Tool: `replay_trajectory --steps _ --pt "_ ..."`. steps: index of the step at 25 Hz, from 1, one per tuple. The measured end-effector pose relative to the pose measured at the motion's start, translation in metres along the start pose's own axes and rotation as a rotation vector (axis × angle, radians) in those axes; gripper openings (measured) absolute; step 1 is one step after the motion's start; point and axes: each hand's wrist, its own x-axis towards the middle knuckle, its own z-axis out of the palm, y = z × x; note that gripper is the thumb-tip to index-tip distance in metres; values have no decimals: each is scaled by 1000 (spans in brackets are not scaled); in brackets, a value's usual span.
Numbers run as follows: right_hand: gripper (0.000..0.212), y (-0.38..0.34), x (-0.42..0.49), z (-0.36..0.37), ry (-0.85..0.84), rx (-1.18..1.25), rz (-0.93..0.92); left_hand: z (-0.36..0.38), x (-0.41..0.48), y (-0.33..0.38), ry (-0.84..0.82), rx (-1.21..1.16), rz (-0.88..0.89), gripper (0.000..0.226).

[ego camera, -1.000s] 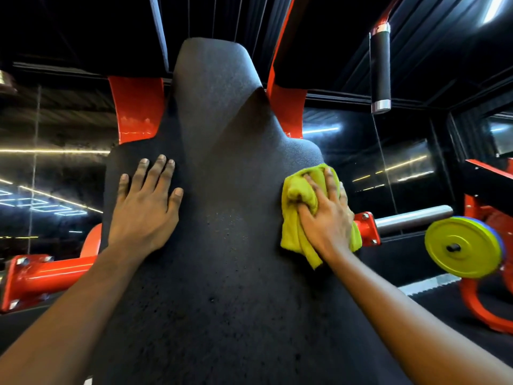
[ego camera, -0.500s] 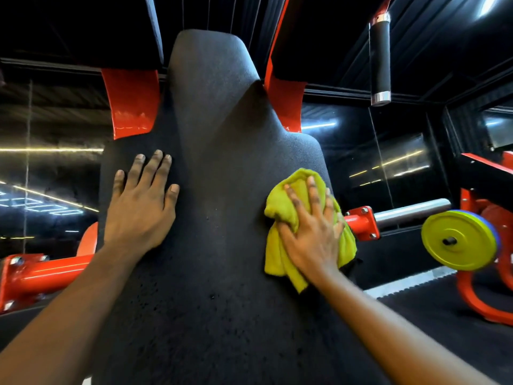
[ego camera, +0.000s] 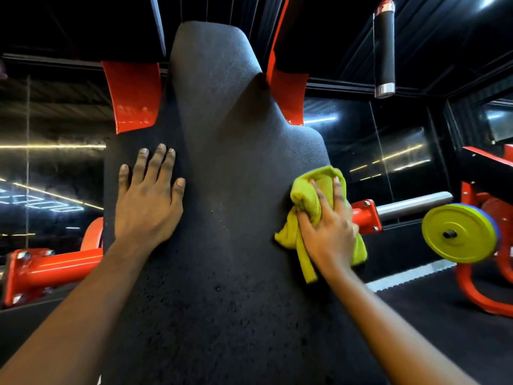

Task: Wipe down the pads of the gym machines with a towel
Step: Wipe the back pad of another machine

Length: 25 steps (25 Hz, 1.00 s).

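A tall black back pad [ego camera: 236,168] of a red-framed machine fills the middle of the view. My left hand [ego camera: 148,198] lies flat on the pad's left side, fingers spread and pointing up, holding nothing. My right hand [ego camera: 326,226] presses a bunched yellow-green towel [ego camera: 305,198] against the pad's right edge, fingers curled over the cloth. Part of the towel hangs below my palm.
Red frame arms [ego camera: 55,268] stick out left and right of the pad. A chrome bar [ego camera: 413,202] and a yellow weight plate [ego camera: 458,233] sit at the right. A black handle [ego camera: 384,48] hangs at the upper right. Dark mirrored walls stand behind.
My right hand slid the towel left and down across the pad, then back right to the pad's right edge. My left hand stays flat in place.
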Motion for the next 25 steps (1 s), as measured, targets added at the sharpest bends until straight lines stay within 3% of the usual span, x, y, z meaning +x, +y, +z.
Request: replay_trajectory --steps 3,10,18,25 --pt "72 9 -23 -4 -44 -26 36 -1 0 0 -16 1 0 59" --pt "64 -47 91 12 -71 -92 59 2 0 -3 -8 7 14 59" --pt "74 -14 -59 -10 -103 -139 -245 -8 -9 -22 4 -39 62 61" --pt "65 -111 78 31 -85 -79 -257 -18 -24 -56 3 -308 -23 60"
